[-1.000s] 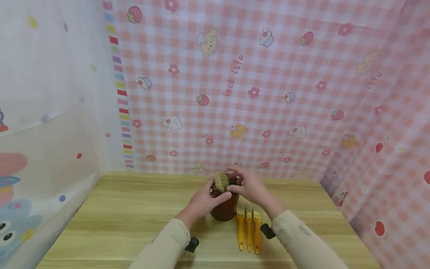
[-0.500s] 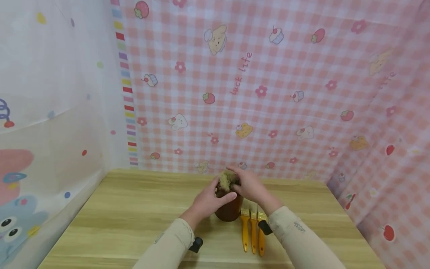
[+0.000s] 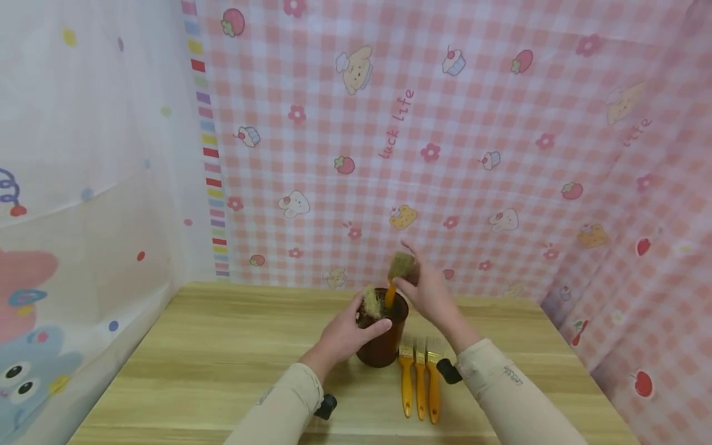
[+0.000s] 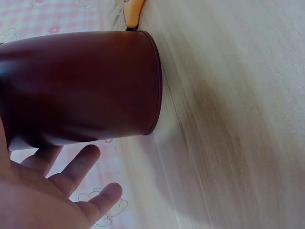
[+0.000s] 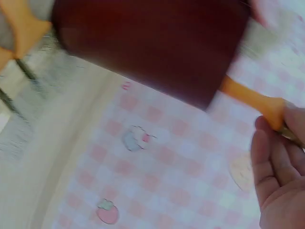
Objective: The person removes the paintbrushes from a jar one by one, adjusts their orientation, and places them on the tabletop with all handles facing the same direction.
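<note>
A dark brown cylindrical holder stands upright on the table. My left hand grips its rim, thumb on the near side; in the left wrist view several fingers spread off the brown wall. My right hand is raised over the holder and pinches a paintbrush near its ferrule. That brush is bristles up, its orange handle slanting down into the holder's mouth. A second brush stays inside at the left of the mouth, with its pale bristles up and its handle hidden.
Three orange-handled paintbrushes lie side by side right of the holder, bristles pointing away from me. Behind the wooden table hangs a pink checked cloth. A white printed cloth hangs along the left.
My right hand has risen from the holder's mouth, drawing a brush upward so that part of its handle shows. The left hand keeps its hold on the rim.
</note>
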Demonstrator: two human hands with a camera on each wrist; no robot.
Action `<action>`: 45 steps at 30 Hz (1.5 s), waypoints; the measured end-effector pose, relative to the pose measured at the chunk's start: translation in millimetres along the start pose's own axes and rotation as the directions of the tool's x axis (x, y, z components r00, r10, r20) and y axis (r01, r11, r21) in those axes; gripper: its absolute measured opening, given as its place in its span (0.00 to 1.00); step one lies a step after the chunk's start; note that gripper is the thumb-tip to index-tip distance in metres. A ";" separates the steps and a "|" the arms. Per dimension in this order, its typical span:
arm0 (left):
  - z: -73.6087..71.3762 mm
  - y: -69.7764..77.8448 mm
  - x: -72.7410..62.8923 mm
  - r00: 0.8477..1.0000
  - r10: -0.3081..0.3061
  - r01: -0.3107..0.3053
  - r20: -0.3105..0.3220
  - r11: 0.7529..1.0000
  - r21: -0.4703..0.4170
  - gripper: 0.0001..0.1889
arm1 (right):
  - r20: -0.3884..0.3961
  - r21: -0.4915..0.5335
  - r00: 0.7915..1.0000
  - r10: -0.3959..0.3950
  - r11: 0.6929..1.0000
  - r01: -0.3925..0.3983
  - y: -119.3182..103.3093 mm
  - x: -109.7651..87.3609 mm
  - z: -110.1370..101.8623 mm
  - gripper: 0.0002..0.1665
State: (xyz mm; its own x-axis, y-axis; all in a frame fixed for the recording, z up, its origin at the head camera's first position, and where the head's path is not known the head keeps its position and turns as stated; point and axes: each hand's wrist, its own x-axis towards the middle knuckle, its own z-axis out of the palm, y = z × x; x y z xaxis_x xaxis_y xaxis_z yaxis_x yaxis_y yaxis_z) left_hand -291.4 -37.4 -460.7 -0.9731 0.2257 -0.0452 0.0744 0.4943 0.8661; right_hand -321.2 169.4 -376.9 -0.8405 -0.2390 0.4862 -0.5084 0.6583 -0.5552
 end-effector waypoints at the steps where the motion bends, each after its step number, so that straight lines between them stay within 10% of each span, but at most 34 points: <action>1: -0.1 0.2 0.0 1.000 -0.003 0.003 -0.002 1.000 -0.005 0.56 | -0.039 0.085 0.999 0.014 0.996 -0.011 -1.0 3.1 -5.4 0.50; 8: -0.7 -2.0 0.6 1.000 -0.020 0.020 -0.014 1.000 -0.015 0.57 | -0.136 0.499 0.959 0.247 0.854 -0.149 -4.1 15.5 -57.5 0.47; 15: -1.3 -2.9 -0.6 1.000 -0.007 0.007 -0.019 1.000 -0.004 0.56 | -0.019 0.413 0.952 0.305 0.870 -0.271 28.5 -2.0 -109.5 0.50; 21: -0.1 -3.9 -1.1 1.000 0.000 -0.001 -0.023 1.000 -0.004 0.56 | 0.173 0.272 0.904 0.391 0.863 -0.425 63.9 -22.9 -134.8 0.55; 35: 2.0 -1.4 -2.2 1.000 -0.018 0.018 -0.019 1.000 0.000 0.57 | 0.508 0.178 0.714 0.482 0.752 -0.634 126.8 -83.8 -78.3 0.52; 45: 2.6 1.4 -1.2 1.000 -0.011 0.011 -0.021 1.000 0.009 0.55 | 0.525 0.183 0.677 0.516 0.709 -0.681 140.7 -107.6 -44.9 0.50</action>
State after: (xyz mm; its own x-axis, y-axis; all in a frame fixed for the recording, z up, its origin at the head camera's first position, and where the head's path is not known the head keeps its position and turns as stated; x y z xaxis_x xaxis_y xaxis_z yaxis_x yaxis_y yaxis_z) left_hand -289.5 -34.8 -460.7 -0.9783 0.2027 -0.0439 0.0658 0.5039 0.8613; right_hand -293.8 319.8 -477.1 -0.9298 -0.1970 -0.3109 0.1779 0.4992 -0.8481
